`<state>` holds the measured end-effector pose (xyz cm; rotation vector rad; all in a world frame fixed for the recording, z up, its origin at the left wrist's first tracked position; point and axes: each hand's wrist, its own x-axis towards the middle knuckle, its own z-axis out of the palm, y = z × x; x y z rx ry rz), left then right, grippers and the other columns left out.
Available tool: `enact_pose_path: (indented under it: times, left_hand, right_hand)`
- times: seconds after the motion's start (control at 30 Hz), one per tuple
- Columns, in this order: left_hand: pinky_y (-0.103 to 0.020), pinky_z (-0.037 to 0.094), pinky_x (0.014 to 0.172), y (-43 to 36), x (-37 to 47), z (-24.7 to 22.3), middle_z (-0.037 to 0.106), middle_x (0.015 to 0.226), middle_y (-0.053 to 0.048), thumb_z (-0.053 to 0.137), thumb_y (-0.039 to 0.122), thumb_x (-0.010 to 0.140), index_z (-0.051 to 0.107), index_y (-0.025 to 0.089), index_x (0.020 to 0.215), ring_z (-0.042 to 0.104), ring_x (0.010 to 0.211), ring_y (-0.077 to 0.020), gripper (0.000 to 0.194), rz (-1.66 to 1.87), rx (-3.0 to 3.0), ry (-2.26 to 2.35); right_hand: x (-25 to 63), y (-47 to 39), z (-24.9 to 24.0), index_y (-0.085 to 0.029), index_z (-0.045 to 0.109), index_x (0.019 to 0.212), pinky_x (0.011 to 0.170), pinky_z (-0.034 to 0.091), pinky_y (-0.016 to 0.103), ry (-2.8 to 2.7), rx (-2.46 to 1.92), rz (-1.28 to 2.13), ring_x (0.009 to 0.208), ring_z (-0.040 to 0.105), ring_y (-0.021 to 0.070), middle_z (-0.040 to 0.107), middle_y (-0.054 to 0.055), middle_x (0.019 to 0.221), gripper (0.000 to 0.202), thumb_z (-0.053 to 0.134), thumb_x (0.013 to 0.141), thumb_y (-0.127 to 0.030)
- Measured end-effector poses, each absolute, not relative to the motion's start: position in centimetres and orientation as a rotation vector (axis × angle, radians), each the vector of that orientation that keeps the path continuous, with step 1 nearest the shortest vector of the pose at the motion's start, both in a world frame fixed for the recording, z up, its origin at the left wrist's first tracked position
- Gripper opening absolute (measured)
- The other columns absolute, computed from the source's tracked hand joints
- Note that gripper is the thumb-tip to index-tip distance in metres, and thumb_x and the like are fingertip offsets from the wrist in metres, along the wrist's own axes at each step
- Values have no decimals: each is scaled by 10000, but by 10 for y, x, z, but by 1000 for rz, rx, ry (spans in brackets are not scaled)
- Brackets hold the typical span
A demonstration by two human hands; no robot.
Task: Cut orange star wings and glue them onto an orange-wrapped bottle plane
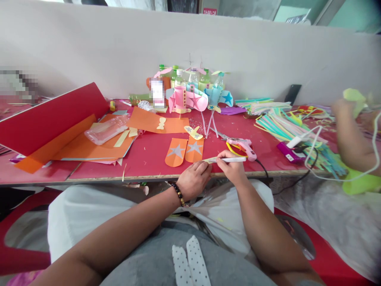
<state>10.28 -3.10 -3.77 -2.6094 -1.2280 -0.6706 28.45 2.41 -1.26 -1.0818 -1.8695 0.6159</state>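
At the front edge of the red table (149, 159), my right hand (232, 169) is closed around a white pen (235, 159), held nearly level. Under the pen's left end lies a small pale yellow paper piece (210, 160). My left hand (195, 178) rests beside it, fingers together on the paper's left part; the fingertips are partly hidden. Just beyond my hands lie two orange paper pieces with grey stars (175, 152). A pale yellow cut-out with small stars (194, 132) touches their upper end.
Decorated bottles (180, 95) stand along the wall. A pink glue gun (245, 146) and scissors lie right, near a purple socket block (291, 153) and paper strips (285, 123). Orange sheets (110, 145) and a plastic bottle (107, 130) lie left. Another person's arm (351, 139) reaches in at right.
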Motion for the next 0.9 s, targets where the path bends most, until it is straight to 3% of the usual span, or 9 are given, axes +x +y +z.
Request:
enact_pose_path:
  times: [0.27, 0.9]
  left_hand:
    - [-415, 486, 981, -30, 101, -40, 550, 1168, -132, 388, 278, 980, 457, 115, 1310, 520, 1119, -251, 375, -688, -2615, -1229]
    - [-418, 494, 963, -31, 103, -38, 547, 1153, -137, 401, 271, 974, 473, 107, 1280, 531, 1094, -251, 355, -690, -2614, -1219]
  right_hand:
    - [284, 22, -10, -201, 528, 654, 551, 382, 259, -1797, -1094, 581, 551, 489, 129, 536, -26, 580, 115, 557, 764, -188]
    - [285, 24, -13, -196, 567, 724, 568, 402, 262, -1847, -1080, 610, 582, 514, 133, 568, -13, 636, 99, 558, 818, -228]
